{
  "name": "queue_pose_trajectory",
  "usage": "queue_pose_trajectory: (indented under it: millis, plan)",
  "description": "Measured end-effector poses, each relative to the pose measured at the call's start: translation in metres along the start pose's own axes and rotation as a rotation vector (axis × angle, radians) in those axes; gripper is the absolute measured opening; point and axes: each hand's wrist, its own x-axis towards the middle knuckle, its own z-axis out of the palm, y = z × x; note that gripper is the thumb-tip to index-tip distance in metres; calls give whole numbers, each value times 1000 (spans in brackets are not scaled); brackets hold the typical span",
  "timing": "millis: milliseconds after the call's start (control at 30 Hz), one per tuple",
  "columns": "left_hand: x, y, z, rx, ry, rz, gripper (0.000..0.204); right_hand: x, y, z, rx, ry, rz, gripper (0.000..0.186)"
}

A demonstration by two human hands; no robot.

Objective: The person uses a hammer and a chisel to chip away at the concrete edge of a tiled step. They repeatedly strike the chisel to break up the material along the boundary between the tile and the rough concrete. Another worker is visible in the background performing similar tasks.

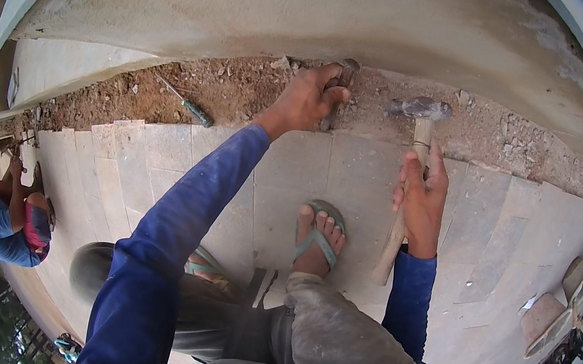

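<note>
My left hand point(307, 101) is closed round a dark metal chisel point(347, 70), held upright in the strip of rubble and soil point(244, 92) between the concrete wall and the paving. To its right, my right hand point(421, 190) grips the wooden handle of a hammer point(421, 109), whose metal head lies over the rubble strip. A screwdriver point(196, 111) with a dark green handle lies in the soil left of my left hand.
A concrete wall point(317, 12) runs along the top. Grey paving slabs point(490, 264) lie around my sandalled feet point(317, 238). A co-worker point(10, 223) in blue crouches at the left. Buckets point(546, 322) and other items stand at the far right.
</note>
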Motion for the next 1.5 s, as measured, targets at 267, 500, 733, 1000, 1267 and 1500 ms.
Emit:
queue_pose_trajectory:
  millis: [267, 500, 733, 1000, 1267, 1500]
  plan:
    - [9, 14, 5, 70, -150, 17, 26, 11, -18, -1, 3, -57, -73, 56]
    - [13, 21, 14, 34, -277, -16, 19, 29, -25, -7, -449, 22, -238, 58]
    - [9, 17, 4, 18, -309, -39, 20, 23, -41, 3, -526, 75, -402, 56]
    - [11, 23, 3, 66, -350, -54, 20, 22, -50, 3, -425, 66, -327, 54]
    - [11, 17, 5, 0, -369, -53, 20, 21, -46, 0, -350, 93, -246, 56]
    - [10, 14, 10, 180, -378, -51, 26, 26, -31, -8, -463, 80, -297, 57]
